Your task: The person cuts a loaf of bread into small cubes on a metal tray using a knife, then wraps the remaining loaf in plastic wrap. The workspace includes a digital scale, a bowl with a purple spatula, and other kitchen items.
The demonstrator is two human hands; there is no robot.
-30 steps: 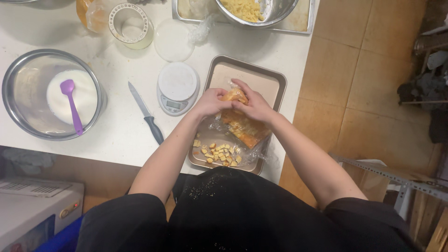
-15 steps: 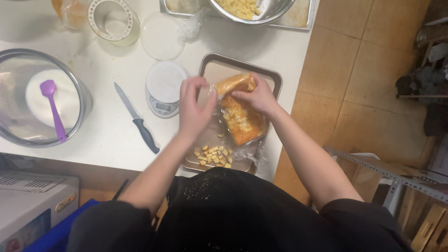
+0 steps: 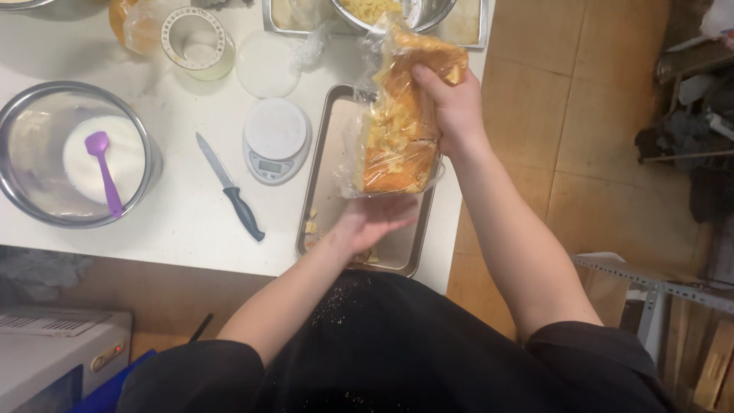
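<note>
My right hand (image 3: 453, 98) grips the top of a clear plastic bag of bread (image 3: 399, 130) and holds it lifted and tilted over a rectangular metal tray (image 3: 325, 153). The bag holds a golden loaf partly torn into chunks. My left hand (image 3: 368, 223) is under the bag's lower end, palm up, fingers spread, low over the tray. A few small bread pieces (image 3: 310, 226) lie on the tray near its front left side.
On the white counter (image 3: 183, 214) lie a dark-handled knife (image 3: 229, 188) and a round white kitchen scale (image 3: 275, 139). A steel bowl (image 3: 30, 145) with white liquid and a purple spoon (image 3: 102, 168) stands left. A glass jar (image 3: 197, 43) and another bowl (image 3: 382, 11) stand at the back. Tiled floor lies right.
My right hand has raised the bread bag from the tray and tilted it. My left hand has dropped from the bag's side to beneath it, over the tray's front.
</note>
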